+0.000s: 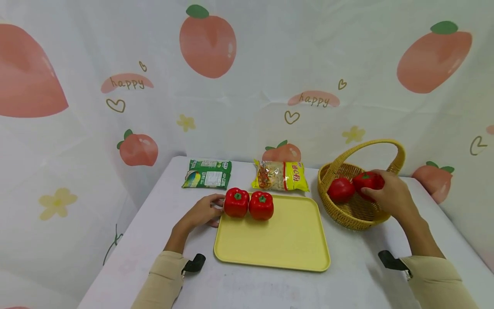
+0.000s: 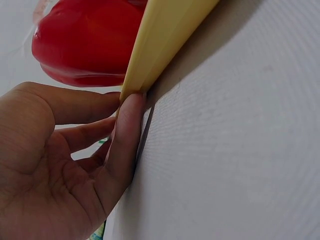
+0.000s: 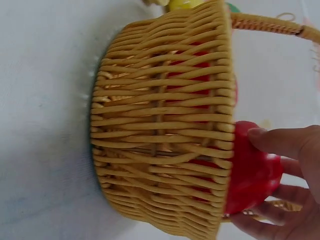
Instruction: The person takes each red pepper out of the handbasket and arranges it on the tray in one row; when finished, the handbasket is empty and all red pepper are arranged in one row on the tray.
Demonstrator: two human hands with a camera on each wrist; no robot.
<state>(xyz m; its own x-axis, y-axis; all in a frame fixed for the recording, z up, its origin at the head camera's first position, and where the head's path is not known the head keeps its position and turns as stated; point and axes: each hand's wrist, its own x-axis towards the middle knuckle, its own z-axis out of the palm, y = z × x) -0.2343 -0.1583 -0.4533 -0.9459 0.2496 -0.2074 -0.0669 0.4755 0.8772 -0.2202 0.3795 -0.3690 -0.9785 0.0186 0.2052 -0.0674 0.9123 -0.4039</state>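
Note:
My left hand [image 1: 206,210] pinches the left rim of a yellow tray [image 1: 270,253], with thumb and fingers on either side of the edge in the left wrist view. Two red bell peppers [image 1: 236,202] with green stems stand side by side at the tray's far left corner, close to those fingers. Over at the right, my right hand [image 1: 393,195] holds another red bell pepper [image 1: 366,182], its fingers spread around the sides. That pepper sits partly below the rim of a woven basket [image 3: 160,125]. Beside it in the basket lies a red rounded vegetable [image 1: 341,190].
Behind the tray lie a green packet [image 1: 207,174] and a yellow packet with a see-through window [image 1: 280,176]. The basket's tall handle [image 1: 366,143] arches over its opening. A white cloth [image 1: 247,116] printed with peaches hangs behind the table.

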